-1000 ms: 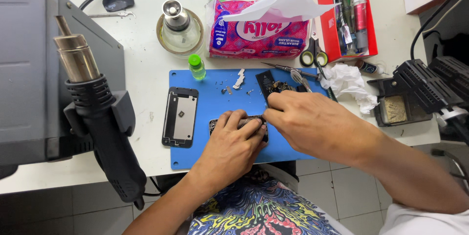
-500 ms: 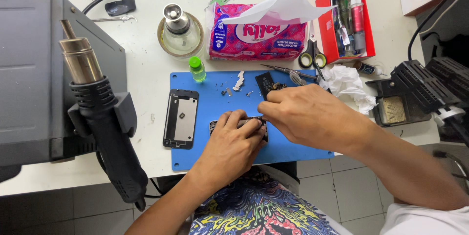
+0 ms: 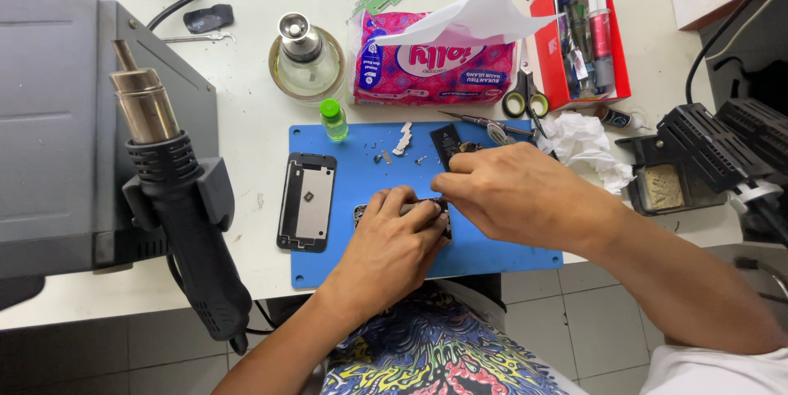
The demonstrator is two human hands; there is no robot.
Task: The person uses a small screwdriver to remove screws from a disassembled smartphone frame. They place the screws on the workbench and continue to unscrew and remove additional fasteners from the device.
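My left hand (image 3: 394, 243) presses down on a dark opened phone body (image 3: 362, 214) lying on the blue work mat (image 3: 492, 251), fingers curled over it. My right hand (image 3: 513, 194) reaches in from the right, its fingertips pinched at the phone's upper right edge; whatever it pinches is hidden. A black phone back cover (image 3: 306, 200) lies on the mat's left part. A black battery (image 3: 444, 144) lies just beyond my right hand. Small screws and a white scrap (image 3: 402, 139) are scattered on the mat's far part.
A hot-air gun (image 3: 176, 190) stands in its holder on a grey station (image 3: 57, 132) at left. Behind the mat are a small green-capped bottle (image 3: 332, 118), a glass dispenser (image 3: 305, 57), a pink tissue pack (image 3: 435, 59), scissors (image 3: 525, 98), a red tool box (image 3: 579, 38). A crumpled tissue (image 3: 583, 145) and soldering stand (image 3: 685, 161) are at right.
Both hands stay on the phone body. My right hand has shifted slightly left over it, and the view has moved a little.
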